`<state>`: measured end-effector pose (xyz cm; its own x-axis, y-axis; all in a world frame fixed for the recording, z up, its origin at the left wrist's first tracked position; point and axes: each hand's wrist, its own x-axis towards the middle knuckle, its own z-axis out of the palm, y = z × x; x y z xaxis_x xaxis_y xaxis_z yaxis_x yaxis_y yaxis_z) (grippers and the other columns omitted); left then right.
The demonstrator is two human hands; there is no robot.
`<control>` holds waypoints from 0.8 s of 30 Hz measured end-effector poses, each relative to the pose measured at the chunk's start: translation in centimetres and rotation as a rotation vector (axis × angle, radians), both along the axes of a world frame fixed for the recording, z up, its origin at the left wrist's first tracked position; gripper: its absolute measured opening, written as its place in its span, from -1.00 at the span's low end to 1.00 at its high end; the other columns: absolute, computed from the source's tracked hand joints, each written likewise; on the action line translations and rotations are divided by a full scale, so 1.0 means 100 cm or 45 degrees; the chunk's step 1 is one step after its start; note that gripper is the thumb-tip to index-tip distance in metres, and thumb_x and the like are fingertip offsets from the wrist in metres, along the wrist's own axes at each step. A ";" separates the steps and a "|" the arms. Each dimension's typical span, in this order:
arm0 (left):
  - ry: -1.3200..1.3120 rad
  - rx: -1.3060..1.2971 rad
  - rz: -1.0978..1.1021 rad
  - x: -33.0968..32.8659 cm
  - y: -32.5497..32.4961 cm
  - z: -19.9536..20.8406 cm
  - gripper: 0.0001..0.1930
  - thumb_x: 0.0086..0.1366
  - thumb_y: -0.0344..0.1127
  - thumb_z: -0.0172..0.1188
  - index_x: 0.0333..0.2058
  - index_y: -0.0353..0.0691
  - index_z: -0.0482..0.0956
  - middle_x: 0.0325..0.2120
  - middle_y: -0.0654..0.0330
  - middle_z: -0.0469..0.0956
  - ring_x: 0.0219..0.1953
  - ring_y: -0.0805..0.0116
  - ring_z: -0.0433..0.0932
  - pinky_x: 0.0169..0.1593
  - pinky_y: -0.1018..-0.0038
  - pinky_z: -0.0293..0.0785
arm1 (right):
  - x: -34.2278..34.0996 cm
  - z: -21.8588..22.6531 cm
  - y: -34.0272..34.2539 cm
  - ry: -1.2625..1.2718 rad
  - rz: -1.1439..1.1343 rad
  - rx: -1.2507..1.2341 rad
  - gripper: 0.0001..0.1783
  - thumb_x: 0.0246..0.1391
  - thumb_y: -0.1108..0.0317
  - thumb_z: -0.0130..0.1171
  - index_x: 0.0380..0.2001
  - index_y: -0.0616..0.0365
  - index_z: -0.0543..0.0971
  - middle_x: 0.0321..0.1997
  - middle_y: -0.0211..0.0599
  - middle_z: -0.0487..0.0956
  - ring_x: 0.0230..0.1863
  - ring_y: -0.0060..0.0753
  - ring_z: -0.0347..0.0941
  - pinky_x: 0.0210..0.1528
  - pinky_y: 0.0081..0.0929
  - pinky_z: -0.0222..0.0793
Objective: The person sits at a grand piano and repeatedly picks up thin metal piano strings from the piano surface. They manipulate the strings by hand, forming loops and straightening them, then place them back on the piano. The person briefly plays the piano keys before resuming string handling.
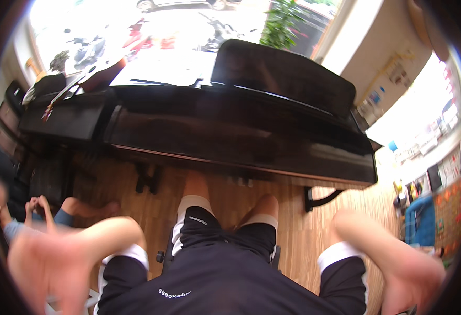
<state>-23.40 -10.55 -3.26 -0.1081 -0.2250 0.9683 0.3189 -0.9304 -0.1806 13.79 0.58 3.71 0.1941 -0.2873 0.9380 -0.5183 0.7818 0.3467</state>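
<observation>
Both of my arms are bent, with the elbows forward and the hands drawn back close to the camera. My left hand (pixel 52 262), at the lower left, is large and smeared by motion. At the lower right is my right hand (pixel 414 278), blurred too and partly cut off by the rim. The fingers of neither hand show clearly, and I see nothing held in them. In front of my knees stands a dark, glossy piano (pixel 241 131), apart from both hands. Its keys do not show. A black music stand panel (pixel 288 79) rises from its top.
White sheets (pixel 162 68) lie on the piano's left top. A guitar (pixel 97 76) rests on a dark cabinet (pixel 62 115) at the left. Another person's hands (pixel 36 203) are together at the far left. A blue chair (pixel 419 220) stands right, on wood flooring (pixel 304 236).
</observation>
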 end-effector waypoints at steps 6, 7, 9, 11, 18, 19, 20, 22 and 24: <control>-0.528 -1.675 0.233 0.006 0.194 -0.148 -0.80 0.38 -0.33 0.15 -0.22 -0.34 0.67 -0.32 0.15 0.70 -0.25 0.45 0.65 -0.20 0.53 0.53 | -0.065 -0.164 0.125 -0.850 -0.345 -1.397 -0.86 0.20 0.56 0.07 -0.30 0.30 0.63 -0.39 -0.27 0.60 -0.39 -0.49 0.52 -0.30 -0.53 0.46; -0.515 -1.646 0.220 0.008 0.211 -0.168 -0.83 0.36 -0.38 0.18 -0.23 -0.34 0.68 -0.33 0.18 0.70 -0.28 0.49 0.64 -0.21 0.57 0.52 | -0.069 -0.205 0.144 -0.955 -0.392 -1.478 -0.86 0.19 0.56 0.09 -0.31 0.30 0.64 -0.37 -0.27 0.62 -0.37 -0.49 0.55 -0.25 -0.54 0.47; -0.450 -1.627 0.297 0.003 0.232 -0.182 -0.88 0.30 -0.45 0.21 -0.26 -0.30 0.71 -0.36 0.20 0.70 -0.36 0.52 0.63 -0.26 0.58 0.53 | -0.077 -0.261 0.168 -1.050 -0.491 -1.561 -0.88 0.16 0.57 0.12 -0.33 0.30 0.65 -0.33 -0.26 0.66 -0.33 -0.48 0.59 -0.20 -0.54 0.49; -0.352 -1.569 0.497 -0.011 0.249 -0.178 -0.89 0.24 -0.45 0.24 -0.29 -0.25 0.72 -0.38 0.21 0.71 -0.41 0.48 0.63 -0.32 0.54 0.51 | -0.074 -0.271 0.173 -1.117 -0.754 -1.446 -0.86 0.10 0.55 0.14 -0.30 0.25 0.66 -0.21 -0.18 0.68 -0.19 -0.29 0.62 -0.10 -0.43 0.50; -0.138 -1.127 1.087 -0.082 0.319 -0.160 -0.90 0.13 -0.49 0.22 -0.35 -0.29 0.66 -0.32 0.03 0.65 -0.19 0.03 0.63 -0.05 0.27 0.53 | -0.066 -0.312 0.198 -1.175 -1.427 -1.115 -0.71 0.05 0.35 0.21 -0.12 0.09 0.62 0.19 -0.19 0.51 0.24 -0.04 0.37 0.28 -0.13 0.21; -0.127 -1.127 1.138 -0.098 0.329 -0.161 -0.88 0.13 -0.50 0.21 -0.33 -0.30 0.66 -0.31 0.01 0.64 -0.19 -0.01 0.63 -0.04 0.25 0.53 | -0.071 -0.311 0.194 -1.236 -1.510 -1.071 -0.65 0.03 0.31 0.24 -0.06 0.06 0.58 0.22 -0.23 0.46 0.27 -0.06 0.33 0.29 -0.12 0.20; -0.111 -1.126 1.180 -0.113 0.340 -0.162 -0.87 0.14 -0.51 0.20 -0.32 -0.31 0.65 -0.31 -0.01 0.64 -0.18 -0.05 0.62 -0.04 0.23 0.53 | -0.072 -0.308 0.193 -1.261 -1.534 -1.077 -0.64 0.03 0.31 0.24 -0.06 0.05 0.57 0.22 -0.24 0.45 0.27 -0.06 0.32 0.29 -0.12 0.19; -0.124 -1.116 1.246 -0.138 0.362 -0.161 -0.86 0.18 -0.49 0.17 -0.30 -0.36 0.65 -0.33 -0.11 0.64 -0.22 -0.12 0.63 -0.08 0.19 0.54 | -0.074 -0.305 0.194 -1.308 -1.591 -1.098 -0.63 0.02 0.31 0.25 -0.06 0.04 0.55 0.21 -0.25 0.44 0.27 -0.07 0.31 0.29 -0.12 0.18; -0.018 -1.204 1.345 -0.151 0.378 -0.147 -0.84 0.20 -0.42 0.17 -0.31 -0.37 0.65 -0.37 -0.17 0.64 -0.27 -0.15 0.64 -0.16 0.16 0.56 | -0.074 -0.304 0.193 -1.298 -1.660 -1.077 -0.66 0.02 0.31 0.24 -0.08 0.03 0.55 0.20 -0.25 0.44 0.25 -0.08 0.31 0.28 -0.12 0.19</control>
